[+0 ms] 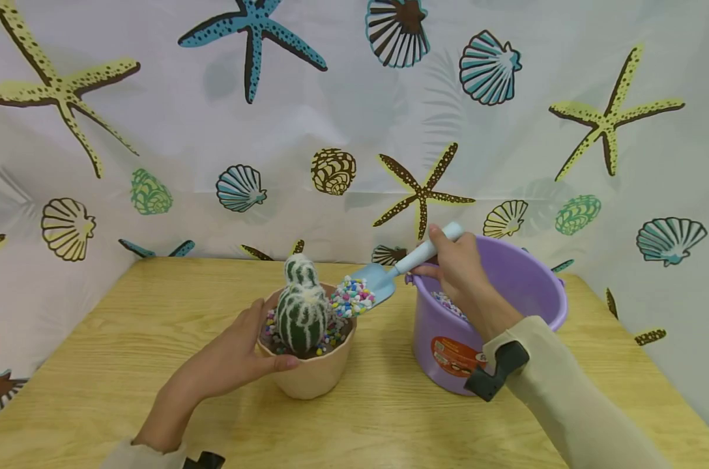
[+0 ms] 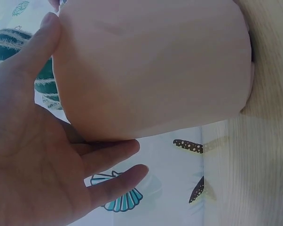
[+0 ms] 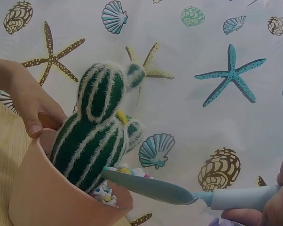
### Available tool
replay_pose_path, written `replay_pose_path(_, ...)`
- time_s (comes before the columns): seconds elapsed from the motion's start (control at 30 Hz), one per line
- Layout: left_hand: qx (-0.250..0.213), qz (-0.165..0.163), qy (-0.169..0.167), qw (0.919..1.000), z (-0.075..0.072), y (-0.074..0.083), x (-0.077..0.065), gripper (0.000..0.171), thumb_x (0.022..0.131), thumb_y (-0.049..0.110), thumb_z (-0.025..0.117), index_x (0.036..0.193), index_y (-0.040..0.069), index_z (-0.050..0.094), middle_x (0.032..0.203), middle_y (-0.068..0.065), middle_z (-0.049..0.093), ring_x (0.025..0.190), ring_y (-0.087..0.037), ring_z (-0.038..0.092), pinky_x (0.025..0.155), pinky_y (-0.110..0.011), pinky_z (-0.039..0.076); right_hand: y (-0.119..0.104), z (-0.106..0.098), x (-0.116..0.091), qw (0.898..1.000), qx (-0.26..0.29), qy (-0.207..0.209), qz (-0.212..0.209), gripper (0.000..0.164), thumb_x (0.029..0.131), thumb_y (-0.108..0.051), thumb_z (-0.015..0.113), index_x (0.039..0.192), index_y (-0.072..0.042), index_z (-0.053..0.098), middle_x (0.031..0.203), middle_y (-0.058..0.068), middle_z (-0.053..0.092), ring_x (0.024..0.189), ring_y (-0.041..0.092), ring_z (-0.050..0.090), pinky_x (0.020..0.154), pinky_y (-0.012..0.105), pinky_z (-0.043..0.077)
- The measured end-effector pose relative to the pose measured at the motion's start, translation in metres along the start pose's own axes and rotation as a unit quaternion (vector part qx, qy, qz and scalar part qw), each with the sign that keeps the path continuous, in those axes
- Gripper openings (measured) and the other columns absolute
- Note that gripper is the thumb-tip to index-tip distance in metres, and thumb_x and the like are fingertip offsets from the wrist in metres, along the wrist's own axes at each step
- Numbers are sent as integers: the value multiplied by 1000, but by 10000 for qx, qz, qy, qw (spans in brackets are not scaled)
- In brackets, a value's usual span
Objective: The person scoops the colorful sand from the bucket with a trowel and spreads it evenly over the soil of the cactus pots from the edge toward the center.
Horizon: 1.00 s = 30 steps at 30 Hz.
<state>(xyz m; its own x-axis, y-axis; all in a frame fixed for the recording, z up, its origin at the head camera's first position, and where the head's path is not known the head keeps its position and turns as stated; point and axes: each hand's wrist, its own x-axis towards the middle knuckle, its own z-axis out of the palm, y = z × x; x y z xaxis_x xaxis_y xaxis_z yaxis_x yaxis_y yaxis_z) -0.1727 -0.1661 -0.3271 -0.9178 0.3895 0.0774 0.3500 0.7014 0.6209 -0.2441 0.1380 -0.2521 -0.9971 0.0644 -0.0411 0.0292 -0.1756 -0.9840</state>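
Best tip the scoop (image 1: 382,283) slowly, low over the pot (image 1: 316,376) (it stands left of the bucket (image 1: 427,345)), so pebbles (image 1: 352,298) settle beside the cactus (image 1: 302,319). The right hand (image 1: 464,266) is closed round the scoop; the left hand (image 1: 228,359), spread wide, grips the pot's left side. The right wrist view shows side buds (image 3: 135,76) the head view hides.

Head view: from above, facing the table's far edge (image 1: 184,259). Left wrist: rolled sideways, close to the pot (image 2: 155,70). Right wrist: farther back. All share pot and cactus (image 3: 92,136).
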Motion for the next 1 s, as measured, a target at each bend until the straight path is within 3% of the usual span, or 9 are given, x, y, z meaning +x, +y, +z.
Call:
replay_pose_path(0.3,-82,-66,-79,9999,1,-3,-1,104,83,55,66,154,11,4,154,-28,14,139,-50,20,101,-66,32,0,12,-3,9994,-302,31,-142,18,102,-19,42,95,-3,40,86,12,50,64,18,65,58,32,58)
replay_pose_path(0.6,-113,-21,-107,9999,1,-4,-2,102,84,53,66,154,13,3,155,-27,13,140,-49,18,102,-66,31,4,13,-3,9990,-370,86,-236,18,102,-19,42,102,-2,35,90,13,48,64,18,65,61,34,59)
replay_pose_path(0.8,-128,51,-74,9999,1,-5,-3,101,84,51,66,154,13,5,154,-29,14,140,-49,18,102,-66,30,6,15,-4,9977,-591,81,-310,30,101,-18,45,117,-1,27,93,13,47,63,17,65,55,30,57)
replay_pose_path(1.0,-304,99,-121,9994,0,-6,-3,99,85,50,66,155,16,4,154,-29,12,141,-48,16,102,-67,29,4,16,-6,9950,-807,-30,-592,21,100,-21,49,105,-2,42,93,11,50,70,17,66,54,30,55)
